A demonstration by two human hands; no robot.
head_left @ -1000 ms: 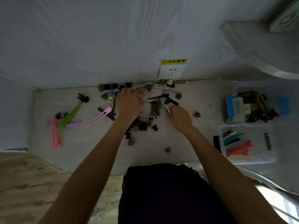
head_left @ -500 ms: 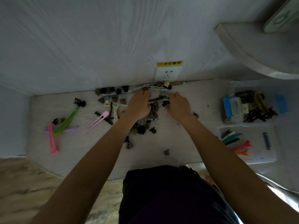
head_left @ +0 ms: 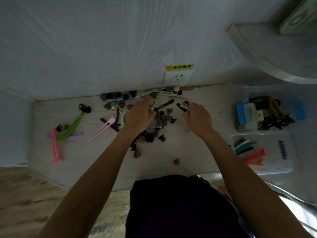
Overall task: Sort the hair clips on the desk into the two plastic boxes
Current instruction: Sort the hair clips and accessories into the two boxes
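A pink clip (head_left: 54, 148) is lying at the far left of the bench (head_left: 82, 162), with a green clip (head_left: 71, 127) slanting just beside it across a purple clip (head_left: 75, 135). Further right a pale pink clip (head_left: 103, 128) is resting on its own, touching a dark flat clip at its upper end.

The left hand (head_left: 139, 115) is reaching into the pile (head_left: 154, 122) of small brown and black claw clips and long thin clips at the middle of the bench, against the wall below a socket (head_left: 177, 77). Its fingers (head_left: 145, 104) are bending down among the clips beside a pale yellow clip (head_left: 154, 105); whether they are gripping anything cannot be told.

The right hand (head_left: 199, 117) is hovering over the pile's right edge, its fingers loosely curled, the tips near a black-and-white clip (head_left: 183, 106); a grasp cannot be made out.

A lone brown clip (head_left: 176, 161) is sitting near the front edge of the bench.

At the right, the far box (head_left: 274, 90) is holding blue, black and tan clips, and the near box (head_left: 274, 170) is holding long teal, black, white and orange clips.
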